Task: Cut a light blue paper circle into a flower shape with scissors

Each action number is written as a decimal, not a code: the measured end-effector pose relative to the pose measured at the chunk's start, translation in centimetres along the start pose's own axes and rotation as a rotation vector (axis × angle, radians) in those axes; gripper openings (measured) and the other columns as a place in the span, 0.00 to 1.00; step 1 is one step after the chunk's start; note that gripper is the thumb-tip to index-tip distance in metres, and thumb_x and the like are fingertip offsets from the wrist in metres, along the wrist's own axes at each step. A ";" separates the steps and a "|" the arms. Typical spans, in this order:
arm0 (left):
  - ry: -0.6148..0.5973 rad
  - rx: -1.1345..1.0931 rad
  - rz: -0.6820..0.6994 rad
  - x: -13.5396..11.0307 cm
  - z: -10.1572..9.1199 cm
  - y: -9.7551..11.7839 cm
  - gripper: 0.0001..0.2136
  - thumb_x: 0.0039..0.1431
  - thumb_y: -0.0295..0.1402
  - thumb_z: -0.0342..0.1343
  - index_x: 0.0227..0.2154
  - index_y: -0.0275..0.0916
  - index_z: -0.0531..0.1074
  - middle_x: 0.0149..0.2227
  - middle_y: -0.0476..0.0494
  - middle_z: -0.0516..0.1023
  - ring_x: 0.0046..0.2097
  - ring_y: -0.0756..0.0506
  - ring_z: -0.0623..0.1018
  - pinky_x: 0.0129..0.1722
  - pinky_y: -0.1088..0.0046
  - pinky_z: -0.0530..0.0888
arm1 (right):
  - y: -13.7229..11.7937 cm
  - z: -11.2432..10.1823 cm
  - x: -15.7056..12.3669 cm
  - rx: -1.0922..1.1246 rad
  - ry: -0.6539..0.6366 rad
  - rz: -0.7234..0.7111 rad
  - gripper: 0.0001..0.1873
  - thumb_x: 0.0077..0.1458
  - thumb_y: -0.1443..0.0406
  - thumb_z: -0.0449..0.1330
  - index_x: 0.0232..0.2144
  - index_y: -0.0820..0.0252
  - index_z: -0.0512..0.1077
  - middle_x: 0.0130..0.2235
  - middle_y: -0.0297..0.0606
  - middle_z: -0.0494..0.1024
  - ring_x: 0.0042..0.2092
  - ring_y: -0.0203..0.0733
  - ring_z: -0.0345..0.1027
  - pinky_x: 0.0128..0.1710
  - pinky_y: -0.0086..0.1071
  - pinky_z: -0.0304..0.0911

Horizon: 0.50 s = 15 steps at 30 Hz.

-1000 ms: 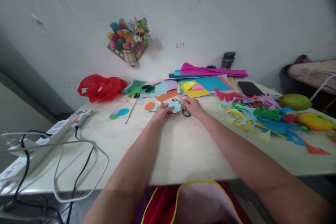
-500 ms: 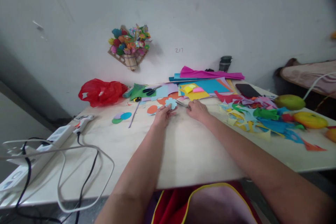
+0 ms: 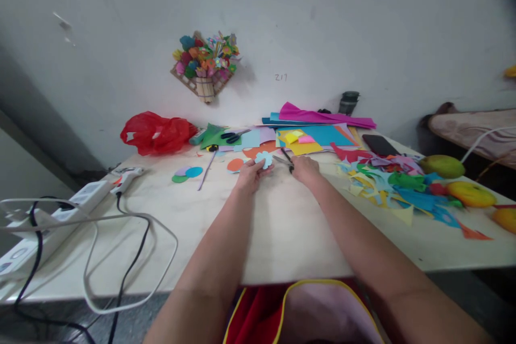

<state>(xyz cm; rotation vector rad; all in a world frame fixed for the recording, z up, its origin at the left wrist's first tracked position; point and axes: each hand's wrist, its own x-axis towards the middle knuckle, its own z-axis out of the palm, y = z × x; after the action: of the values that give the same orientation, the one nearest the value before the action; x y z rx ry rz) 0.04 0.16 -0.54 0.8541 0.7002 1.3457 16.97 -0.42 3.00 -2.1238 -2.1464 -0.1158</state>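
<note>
My left hand [image 3: 250, 175] pinches a light blue paper flower [image 3: 264, 159] at the far middle of the table [image 3: 282, 226]. My right hand [image 3: 305, 170] grips small black-handled scissors [image 3: 284, 159], whose blades are spread and point toward the flower. Both forearms stretch forward over the pale tabletop. Just behind the flower lie an orange paper circle [image 3: 234, 164] and sheets of coloured paper [image 3: 306, 137].
A red plastic bag [image 3: 155, 132], a second pair of scissors [image 3: 231, 136], green and blue circles [image 3: 186, 174], a phone [image 3: 379, 144], paper scraps [image 3: 399, 185] and mangoes [image 3: 470, 193] lie around. A power strip [image 3: 60, 215] with cables sits left. A paper flower basket [image 3: 205, 64] hangs on the wall.
My left hand lifted the blue flower slightly and turned it. My right hand took up the scissors, opened the blades and brought them beside the flower. The view shifted a little.
</note>
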 end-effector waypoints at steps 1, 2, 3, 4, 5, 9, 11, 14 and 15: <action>-0.005 0.008 -0.004 0.0 0.0 0.0 0.06 0.48 0.26 0.58 0.30 0.28 0.72 0.30 0.37 0.77 0.32 0.46 0.78 0.29 0.75 0.75 | 0.1 -0.1 -0.1 0.001 -0.009 0.001 0.17 0.48 0.70 0.54 0.43 0.60 0.69 0.43 0.48 0.73 0.46 0.50 0.66 0.38 0.35 0.60; -0.009 0.013 -0.008 0.0 0.0 0.0 0.06 0.48 0.26 0.58 0.30 0.29 0.72 0.30 0.37 0.77 0.32 0.46 0.78 0.29 0.75 0.75 | 0.3 -0.3 -0.2 0.008 -0.015 0.003 0.17 0.48 0.70 0.54 0.43 0.60 0.69 0.43 0.48 0.73 0.46 0.49 0.66 0.38 0.35 0.60; -0.012 0.017 -0.011 0.0 0.0 0.0 0.07 0.48 0.26 0.58 0.30 0.29 0.71 0.31 0.37 0.77 0.32 0.46 0.78 0.29 0.74 0.75 | 0.4 -0.3 -0.2 0.020 -0.016 0.006 0.18 0.49 0.70 0.54 0.44 0.60 0.69 0.43 0.48 0.74 0.45 0.49 0.67 0.38 0.35 0.60; -0.019 0.021 -0.013 0.0 -0.1 0.0 0.07 0.48 0.26 0.58 0.30 0.29 0.71 0.30 0.37 0.77 0.32 0.45 0.78 0.29 0.74 0.75 | 0.6 -0.4 -0.2 0.037 -0.011 0.008 0.18 0.49 0.70 0.54 0.44 0.59 0.69 0.43 0.48 0.74 0.45 0.49 0.67 0.37 0.35 0.60; -0.020 0.020 -0.010 0.0 -0.1 0.0 0.07 0.47 0.26 0.58 0.30 0.29 0.71 0.30 0.37 0.77 0.31 0.45 0.78 0.29 0.73 0.75 | 0.7 -0.4 -0.2 0.058 0.004 0.008 0.19 0.49 0.70 0.54 0.45 0.58 0.69 0.43 0.47 0.74 0.44 0.48 0.68 0.37 0.35 0.60; -0.050 0.012 -0.006 0.0 -0.2 0.1 0.07 0.47 0.25 0.58 0.31 0.29 0.71 0.30 0.38 0.77 0.32 0.45 0.78 0.31 0.71 0.75 | 1.2 0.0 0.0 0.165 0.113 -0.001 0.22 0.50 0.70 0.53 0.49 0.55 0.67 0.43 0.44 0.75 0.44 0.48 0.68 0.37 0.34 0.60; -0.047 0.007 -0.011 -0.1 -0.1 0.1 0.06 0.47 0.25 0.57 0.31 0.29 0.71 0.30 0.38 0.77 0.33 0.44 0.78 0.32 0.70 0.76 | 1.5 0.2 0.2 0.227 0.146 0.008 0.22 0.50 0.68 0.53 0.49 0.54 0.66 0.44 0.43 0.75 0.45 0.48 0.67 0.37 0.34 0.60; -0.045 -0.015 -0.021 0.0 0.0 0.0 0.06 0.46 0.23 0.57 0.31 0.29 0.71 0.33 0.39 0.77 0.34 0.44 0.78 0.35 0.67 0.76 | 1.8 0.6 0.5 0.315 0.197 0.036 0.21 0.50 0.65 0.54 0.48 0.55 0.67 0.44 0.42 0.75 0.45 0.48 0.67 0.37 0.34 0.60; -0.059 -0.020 -0.024 0.0 0.0 0.1 0.07 0.46 0.23 0.57 0.31 0.30 0.71 0.34 0.39 0.76 0.35 0.45 0.77 0.37 0.66 0.76 | 1.9 0.7 0.6 0.357 0.219 0.048 0.20 0.50 0.64 0.54 0.47 0.55 0.68 0.43 0.41 0.75 0.45 0.48 0.67 0.37 0.34 0.60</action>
<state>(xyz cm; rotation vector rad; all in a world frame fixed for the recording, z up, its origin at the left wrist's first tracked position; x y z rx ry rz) 0.02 0.16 -0.49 0.8637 0.6478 1.2992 18.82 0.32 2.38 -1.8629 -1.8329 0.0360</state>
